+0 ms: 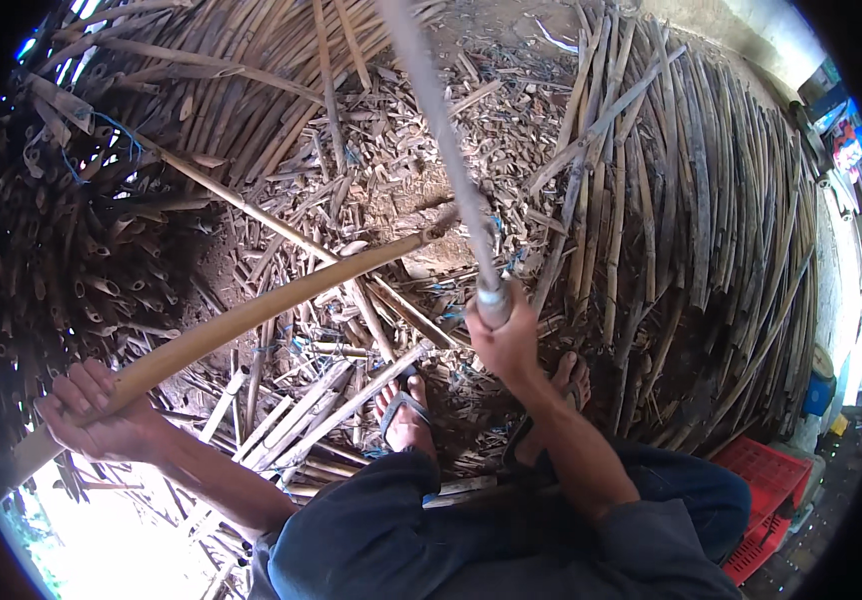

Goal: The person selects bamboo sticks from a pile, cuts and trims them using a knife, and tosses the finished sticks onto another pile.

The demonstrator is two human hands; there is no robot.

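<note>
My left hand [91, 410] is wrapped round a thick yellow-brown bamboo pole [271, 300] near its lower left end. The pole slants up to the right, its far end over a pale, chopped wooden block [431, 262] among the chips. In my right hand [507, 340] is the pale handle of a machete [441, 120], closed in my fingers. Its long grey blade points up and away, smeared by motion, and passes just right of the pole's far end. Whether the blade touches anything, I cannot tell.
Cut bamboo is stacked at the left [81, 260], with long bamboo poles [711, 180] lying at the right. Wood chips [391, 130] cover the ground. Split bamboo pieces [301, 415] lie by my sandalled feet [406, 415]. A red plastic crate [766, 480] stands at the lower right.
</note>
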